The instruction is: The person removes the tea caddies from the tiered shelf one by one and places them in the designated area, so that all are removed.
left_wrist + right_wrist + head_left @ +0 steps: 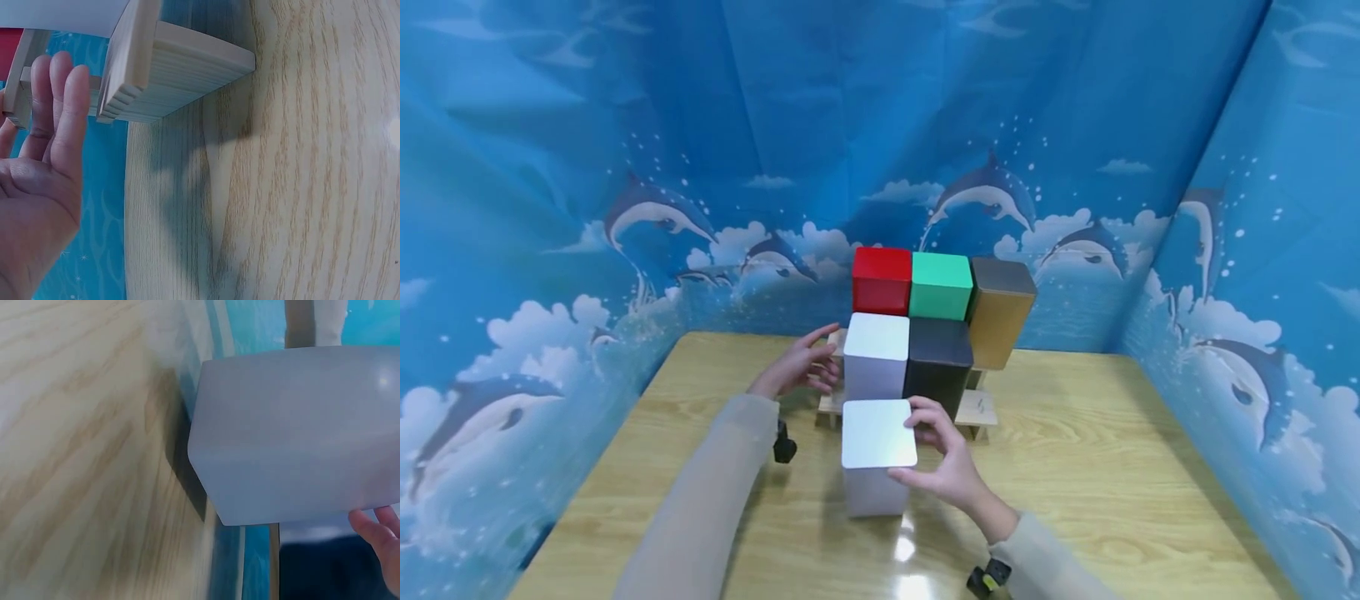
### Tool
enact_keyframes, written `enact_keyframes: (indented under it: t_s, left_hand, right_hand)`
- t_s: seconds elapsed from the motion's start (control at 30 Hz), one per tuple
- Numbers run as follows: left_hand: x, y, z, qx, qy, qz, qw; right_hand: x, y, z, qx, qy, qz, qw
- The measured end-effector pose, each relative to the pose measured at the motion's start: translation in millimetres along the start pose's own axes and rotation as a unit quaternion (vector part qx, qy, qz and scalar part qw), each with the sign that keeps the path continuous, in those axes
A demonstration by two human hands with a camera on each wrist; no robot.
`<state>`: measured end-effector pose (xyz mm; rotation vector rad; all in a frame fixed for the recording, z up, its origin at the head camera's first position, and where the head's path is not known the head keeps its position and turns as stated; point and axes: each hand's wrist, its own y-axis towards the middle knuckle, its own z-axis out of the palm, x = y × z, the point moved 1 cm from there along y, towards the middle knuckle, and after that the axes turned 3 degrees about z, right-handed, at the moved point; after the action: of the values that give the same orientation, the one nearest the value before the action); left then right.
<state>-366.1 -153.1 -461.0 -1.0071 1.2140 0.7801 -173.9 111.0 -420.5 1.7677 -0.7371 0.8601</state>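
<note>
My right hand (946, 462) grips a white box (878, 433), thumb on its near side and fingers along the right side. In the right wrist view the box (287, 437) appears raised off the tabletop, with its shadow beside it. My left hand (801, 367) is at the left end of a stepped wooden stand (976, 408), its fingers (69, 119) fairly straight. Whether they touch the wood is unclear. On the stand are a second white box (876, 354) and a black box (936, 362), with a red box (882, 279), a green box (942, 283) and a brown box (1000, 312) behind.
The stand rests on a wood-grain table (1075, 467), mostly hidden by the boxes. Blue curtains (790, 125) printed with dolphins enclose the back and sides. Black wrist devices (784, 442) sit at both sleeves.
</note>
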Motion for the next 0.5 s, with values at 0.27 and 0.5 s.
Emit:
enact_keyframes:
  t_s: [0.27, 0.5]
  left_hand:
    - [3.7, 0.9, -0.3, 0.0, 0.009, -0.007, 0.9999]
    - [0.5, 0.9, -2.5, 0.003, 0.018, -0.008, 0.9998]
  right_hand:
    - [-3.1, 8.2, 21.0, 0.009, 0.009, -0.03, 0.999]
    - [-4.2, 18.3, 37.3, 0.005, 0.012, -0.017, 1.0]
